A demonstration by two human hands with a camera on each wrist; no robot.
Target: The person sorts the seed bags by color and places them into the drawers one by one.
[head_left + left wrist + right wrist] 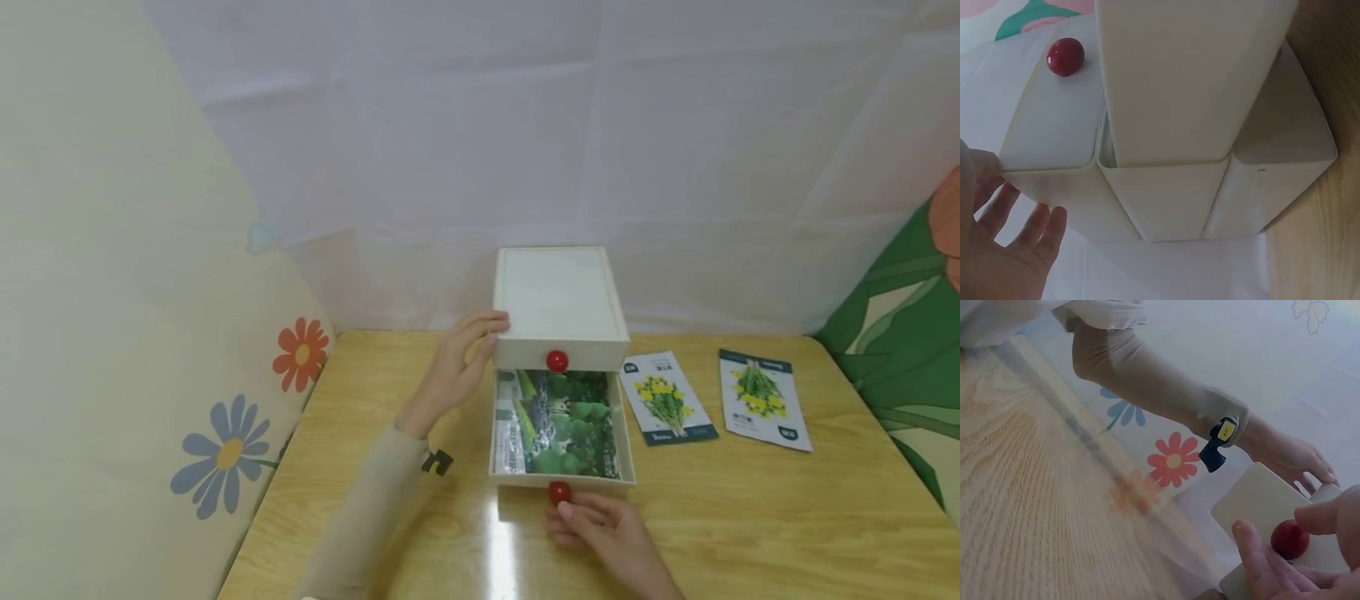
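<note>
Right grip [603,532] pinching one red knob [559,492], left grip [459,362] relaxed against one white cabinet [558,292], two packets [670,400] beside

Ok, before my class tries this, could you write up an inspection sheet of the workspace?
Surface: wood-grain table, with a patch of glare.
Handled things: white cabinet, upright; middle drawer pulled out, green-printed packets inside.
Clutter: two yellow-flower packets lying flat, right of the cabinet.
Left hand: rests against the cabinet's upper left side; black device at the wrist.
Right hand: pinches the drawer's red knob.
Cables: nothing seen.
Surroundings: pale cloth behind, flower print at left, leaf print at right.
</note>
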